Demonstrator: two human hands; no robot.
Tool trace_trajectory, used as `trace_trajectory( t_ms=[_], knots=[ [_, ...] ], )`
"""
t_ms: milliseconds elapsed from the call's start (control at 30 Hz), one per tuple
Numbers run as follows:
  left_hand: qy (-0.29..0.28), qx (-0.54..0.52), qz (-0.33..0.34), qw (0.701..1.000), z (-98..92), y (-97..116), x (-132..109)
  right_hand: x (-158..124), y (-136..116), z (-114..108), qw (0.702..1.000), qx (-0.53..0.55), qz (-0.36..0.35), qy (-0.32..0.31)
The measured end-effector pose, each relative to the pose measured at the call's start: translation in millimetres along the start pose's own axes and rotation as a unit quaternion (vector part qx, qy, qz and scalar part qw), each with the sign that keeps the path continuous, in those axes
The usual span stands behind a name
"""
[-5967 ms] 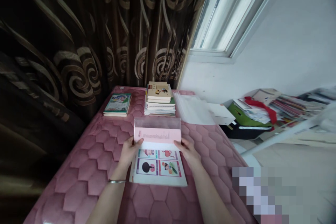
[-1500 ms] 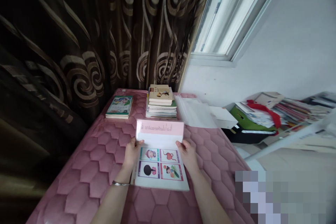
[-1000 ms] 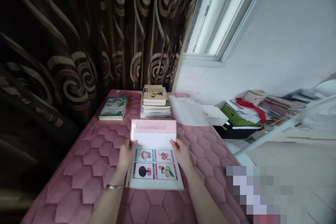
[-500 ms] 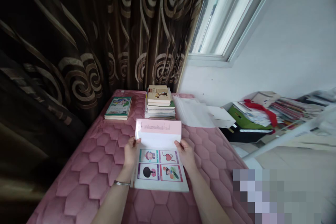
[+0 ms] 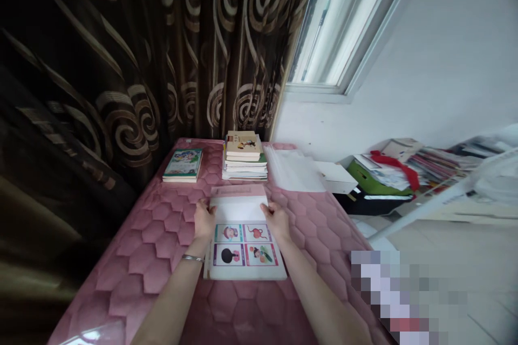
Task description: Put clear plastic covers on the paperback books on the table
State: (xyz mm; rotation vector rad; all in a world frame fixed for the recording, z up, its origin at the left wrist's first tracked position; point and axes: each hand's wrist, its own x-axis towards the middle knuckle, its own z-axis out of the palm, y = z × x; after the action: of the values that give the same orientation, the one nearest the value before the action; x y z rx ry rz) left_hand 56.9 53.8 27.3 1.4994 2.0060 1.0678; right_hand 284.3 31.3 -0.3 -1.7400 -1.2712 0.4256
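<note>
A thin picture book (image 5: 243,248) with four coloured cartoon panels on its cover lies on the pink quilted surface (image 5: 162,232) in front of me. Its pink flap (image 5: 238,192) at the far end lies nearly flat. My left hand (image 5: 204,221) grips the book's left edge near the top, fingers curled over it. My right hand (image 5: 277,220) grips the right edge at the same height. A bracelet sits on my left wrist.
Behind the book stand a stack of books (image 5: 245,156), a single green-covered book (image 5: 183,165) to its left and clear plastic sleeves (image 5: 293,169) to its right. A dark patterned curtain (image 5: 141,54) hangs behind. A white box (image 5: 335,178) and piles of books (image 5: 408,167) lie right.
The pink flap, raised before, has folded down almost flat. Both hands have slid a little farther up the book's edges.
</note>
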Motion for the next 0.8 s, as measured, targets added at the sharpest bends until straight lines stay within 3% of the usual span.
trace_trajectory(
  t_ms=[200,267,333,400,533,600,700,800],
  knots=[
    [0.001,0.108,0.034,0.994,6.4,9.9,-9.7,2.1,-0.7,4.6,0.998,-0.059,0.018,-0.017],
    [-0.015,0.198,0.135,0.971,9.9,12.6,-20.9,2.5,-1.9,5.7,0.996,-0.082,0.01,-0.025],
    [-0.069,0.261,0.265,0.926,15.1,13.7,-34.2,3.2,-3.3,6.2,0.995,-0.093,-0.009,-0.03],
    [-0.134,0.272,0.325,0.896,21.0,13.8,-45.5,3.2,-6.1,5.4,0.993,-0.111,-0.033,-0.036],
    [-0.213,0.288,0.287,0.888,28.3,15.3,-52.5,-8.8,-19.6,0.8,0.971,-0.226,-0.06,-0.039],
    [-0.237,0.292,0.27,0.886,28.5,17.2,-50.5,-23.3,-27.5,-1.0,0.951,-0.284,-0.113,-0.051],
    [-0.254,0.291,0.269,0.882,27.6,19.8,-47.5,-46.5,-31.4,-2.9,0.913,-0.297,-0.235,-0.15],
    [-0.251,0.295,0.278,0.879,25.8,20.6,-46.8,-55.9,-23.7,-9.7,0.894,-0.301,-0.251,-0.216]
  ],
)
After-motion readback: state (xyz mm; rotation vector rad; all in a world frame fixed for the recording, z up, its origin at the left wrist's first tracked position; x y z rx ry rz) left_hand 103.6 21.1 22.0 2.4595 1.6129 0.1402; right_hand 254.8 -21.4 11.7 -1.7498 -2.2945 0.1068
